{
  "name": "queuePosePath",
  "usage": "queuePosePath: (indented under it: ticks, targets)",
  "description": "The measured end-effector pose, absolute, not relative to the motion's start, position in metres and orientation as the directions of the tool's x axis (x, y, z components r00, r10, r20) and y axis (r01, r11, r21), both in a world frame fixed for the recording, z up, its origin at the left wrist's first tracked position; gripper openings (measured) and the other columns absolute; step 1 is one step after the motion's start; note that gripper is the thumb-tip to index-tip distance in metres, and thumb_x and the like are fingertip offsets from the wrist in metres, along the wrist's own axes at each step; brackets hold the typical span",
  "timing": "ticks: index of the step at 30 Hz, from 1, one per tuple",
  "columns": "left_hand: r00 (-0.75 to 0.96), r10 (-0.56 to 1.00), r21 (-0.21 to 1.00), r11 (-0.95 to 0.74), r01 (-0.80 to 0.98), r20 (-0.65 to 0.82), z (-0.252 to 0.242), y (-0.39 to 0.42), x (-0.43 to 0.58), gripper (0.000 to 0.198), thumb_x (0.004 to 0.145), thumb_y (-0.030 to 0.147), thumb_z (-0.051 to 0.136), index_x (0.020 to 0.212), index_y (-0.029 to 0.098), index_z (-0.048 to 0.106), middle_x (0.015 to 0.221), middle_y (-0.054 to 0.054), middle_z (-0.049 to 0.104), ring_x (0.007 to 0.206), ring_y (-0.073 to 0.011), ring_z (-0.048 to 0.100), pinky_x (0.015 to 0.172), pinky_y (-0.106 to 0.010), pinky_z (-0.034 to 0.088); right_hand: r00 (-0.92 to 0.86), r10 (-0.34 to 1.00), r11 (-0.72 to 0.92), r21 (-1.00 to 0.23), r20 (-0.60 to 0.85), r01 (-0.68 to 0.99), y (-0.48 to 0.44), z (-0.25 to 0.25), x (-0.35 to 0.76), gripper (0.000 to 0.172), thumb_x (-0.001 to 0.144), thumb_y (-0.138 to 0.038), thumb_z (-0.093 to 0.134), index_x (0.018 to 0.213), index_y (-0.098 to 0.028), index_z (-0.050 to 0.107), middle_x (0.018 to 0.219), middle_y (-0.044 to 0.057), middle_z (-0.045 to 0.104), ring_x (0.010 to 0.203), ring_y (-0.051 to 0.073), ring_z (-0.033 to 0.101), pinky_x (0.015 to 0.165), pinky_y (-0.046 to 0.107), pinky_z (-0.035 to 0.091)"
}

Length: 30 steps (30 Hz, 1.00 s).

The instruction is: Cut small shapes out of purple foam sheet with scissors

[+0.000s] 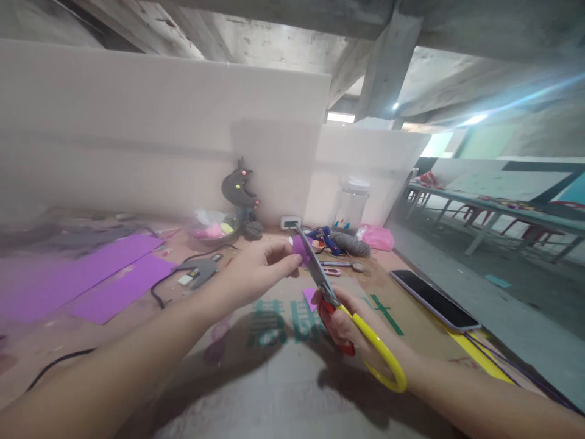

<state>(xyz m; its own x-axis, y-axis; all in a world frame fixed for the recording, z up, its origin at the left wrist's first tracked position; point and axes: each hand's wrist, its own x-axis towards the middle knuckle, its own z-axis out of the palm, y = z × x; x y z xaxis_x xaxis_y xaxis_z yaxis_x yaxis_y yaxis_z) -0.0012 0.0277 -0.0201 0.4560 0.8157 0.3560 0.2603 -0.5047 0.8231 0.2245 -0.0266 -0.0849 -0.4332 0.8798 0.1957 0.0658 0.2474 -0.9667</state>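
While mid-air, scissors (325,285) at paper edge (300,249)

Scissors (328,289), metal-bladed, with one yellow and one red handle, gripped in my right hand (345,320). The blades extend forward of this hand, slanting up and toward my left; they lie close together, any gap being too fine to tell. The yellow loop projects behind my fingers toward the wrist, while the red handle is partly covered by them. Purple piece (300,249): small, pinched at my left hand's (267,265) fingertips, the blades passing along its right side.
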Motion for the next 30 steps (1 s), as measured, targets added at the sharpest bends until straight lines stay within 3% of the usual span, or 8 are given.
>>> queuePosePath:
  ticks: [14, 23, 30]
  targets:
    - [0.381, 0.844, 0.813, -0.499, 0.299, 0.377, -0.019, 0.034, -0.007, 0.030, 0.091, 0.047, 0.060, 0.083, 0.019, 0.066, 0.082, -0.003, 0.072, 0.082, -0.0194, 0.067, 0.077, -0.032, 0.050, -0.419, 0.890, 0.231, -0.970, 0.179, 0.077, -0.028, -0.083, 0.223, 0.057, 0.085, -0.072, 0.061, 0.102, -0.019, 0.054, 0.064, -0.008, 0.036, 0.048, 0.007, 0.027, 0.041, 0.019, 0.025]
    - [0.452, 0.827, 0.866, -0.459, 0.199, 0.334, -0.018, 0.029, 0.000, 0.023, 0.091, 0.039, 0.061, 0.085, 0.017, 0.065, 0.082, -0.002, 0.069, 0.081, -0.0171, 0.064, 0.079, -0.030, 0.048, -0.402, 0.890, 0.256, -0.965, 0.214, 0.053, -0.028, -0.086, 0.223, 0.058, 0.084, -0.073, 0.063, 0.105, -0.019, 0.054, 0.068, -0.007, 0.039, 0.048, 0.006, 0.028, 0.040, 0.019, 0.028]
    - [0.410, 0.834, 0.906, -0.422, 0.041, 0.370, -0.018, 0.029, 0.004, 0.025, 0.089, 0.039, 0.064, 0.078, 0.017, 0.062, 0.077, -0.002, 0.068, 0.077, -0.0150, 0.064, 0.079, -0.030, 0.050, -0.404, 0.888, 0.265, -0.962, 0.219, 0.061, -0.028, -0.089, 0.223, 0.060, 0.085, -0.074, 0.061, 0.108, -0.018, 0.054, 0.072, -0.006, 0.041, 0.051, 0.007, 0.031, 0.043, 0.020, 0.029]
